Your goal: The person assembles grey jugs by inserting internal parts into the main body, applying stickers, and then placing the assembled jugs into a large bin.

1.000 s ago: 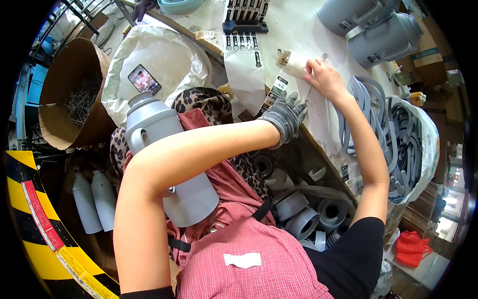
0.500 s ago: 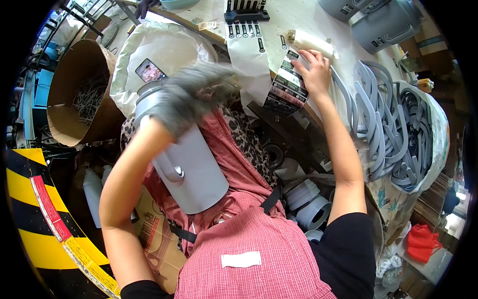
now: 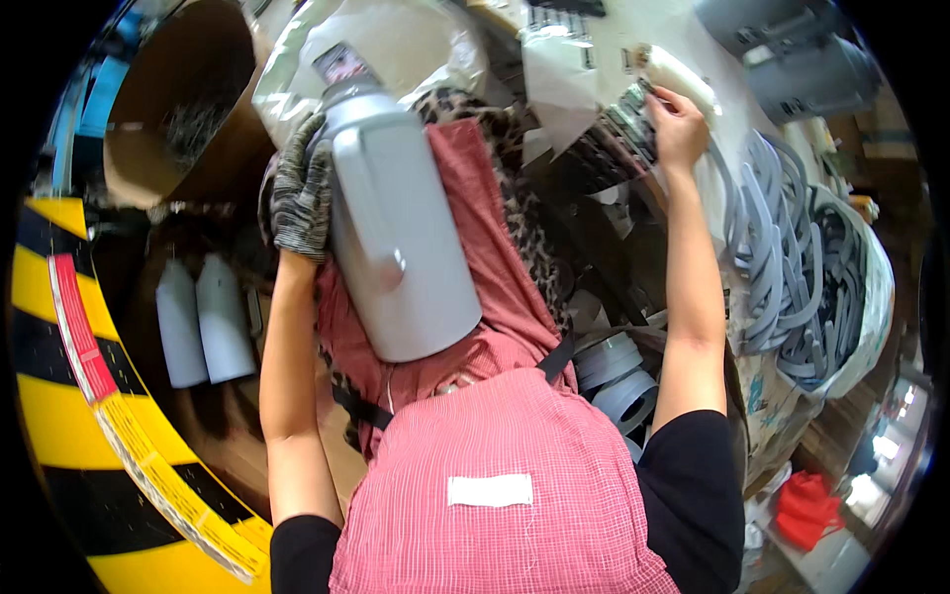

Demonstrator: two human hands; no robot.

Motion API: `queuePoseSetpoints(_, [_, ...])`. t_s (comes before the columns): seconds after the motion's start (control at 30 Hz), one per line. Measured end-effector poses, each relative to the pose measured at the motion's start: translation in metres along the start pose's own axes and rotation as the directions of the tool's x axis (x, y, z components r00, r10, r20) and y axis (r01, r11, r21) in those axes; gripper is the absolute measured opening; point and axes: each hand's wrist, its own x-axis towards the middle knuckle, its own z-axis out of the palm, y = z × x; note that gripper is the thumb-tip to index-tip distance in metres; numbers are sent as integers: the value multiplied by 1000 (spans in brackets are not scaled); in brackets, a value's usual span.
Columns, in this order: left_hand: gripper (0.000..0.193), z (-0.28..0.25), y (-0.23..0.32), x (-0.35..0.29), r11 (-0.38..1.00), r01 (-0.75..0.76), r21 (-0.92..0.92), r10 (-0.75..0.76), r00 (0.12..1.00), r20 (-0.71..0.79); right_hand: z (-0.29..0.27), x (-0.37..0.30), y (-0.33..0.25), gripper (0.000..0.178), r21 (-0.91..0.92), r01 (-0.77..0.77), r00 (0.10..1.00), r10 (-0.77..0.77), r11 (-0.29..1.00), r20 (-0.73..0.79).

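Observation:
A grey thermos jug (image 3: 416,247) with a side handle lies tilted across my lap, its neck pointing away from me. My left hand (image 3: 303,188), in a grey-black knit glove, is pressed around the jug's upper left side, fingers curled along it. My bare right hand (image 3: 679,129) reaches to the table edge, thumb and fingers pinched at the right edge of a sheet of dark printed labels (image 3: 625,119). Blur hides whether a single label is lifted there. A phone (image 3: 341,63) with a lit screen shows just beyond the jug's neck.
A cardboard drum (image 3: 148,148) with metal pieces stands left of a white-lined bin (image 3: 406,49). Grey handles (image 3: 782,238) fill a bag on the right. Grey jugs (image 3: 811,74) lie on the table beside a white roll (image 3: 683,77). Two grey bottle bodies (image 3: 224,317) stand low left.
My left hand has gone from a blurred sweep over the jug's neck to its left side. My right hand has closed from spread fingers to a pinch at the label sheet. The view has shifted.

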Motion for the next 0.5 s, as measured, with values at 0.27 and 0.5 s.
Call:
queuePoseSetpoints(0.27, [61, -8, 18, -162, 862, -378, 338, 382, 922, 58, -84, -111, -127, 14, 595, -372, 777, -112, 712, 619])
queuePoseSetpoints(0.5, [90, 21, -1, -204, 872, -431, 234, 404, 902, 154, -82, -186, -211, 39, 270, -780, 138, -266, 565, 954])
